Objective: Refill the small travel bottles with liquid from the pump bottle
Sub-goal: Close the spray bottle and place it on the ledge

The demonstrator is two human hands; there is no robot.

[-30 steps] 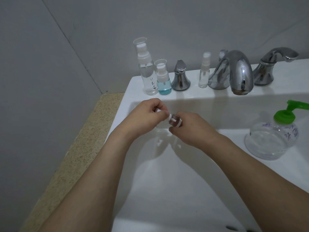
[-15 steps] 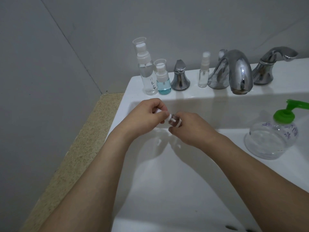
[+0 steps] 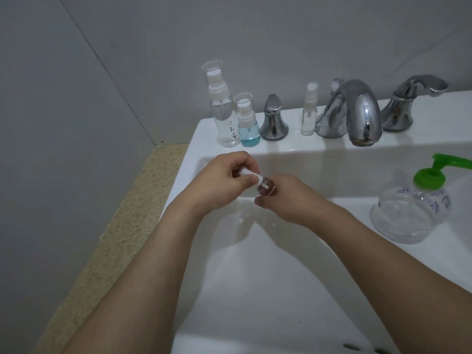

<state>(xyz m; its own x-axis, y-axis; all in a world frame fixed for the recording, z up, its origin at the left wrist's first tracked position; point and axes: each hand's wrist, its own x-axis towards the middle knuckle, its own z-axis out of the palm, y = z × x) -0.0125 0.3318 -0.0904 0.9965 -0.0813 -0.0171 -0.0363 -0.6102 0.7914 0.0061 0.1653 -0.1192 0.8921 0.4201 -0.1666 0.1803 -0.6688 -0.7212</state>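
Note:
Over the white basin, my right hand grips a small clear travel bottle lying sideways. My left hand pinches that bottle's white spray top between thumb and fingers. The top sits at the bottle's neck; I cannot tell if it is screwed on. The clear pump bottle with a green pump head stands on the right rim. Three more travel bottles stand on the back ledge: a tall clear one, a short one with blue liquid and a tiny clear one.
A chrome spout and two chrome handles line the back ledge of the sink. A speckled stone counter runs along the left, against grey walls.
Both hands stay almost in place; the fingers of the left hand shift slightly on the spray top. The bottles on the ledge and the pump bottle have not moved.

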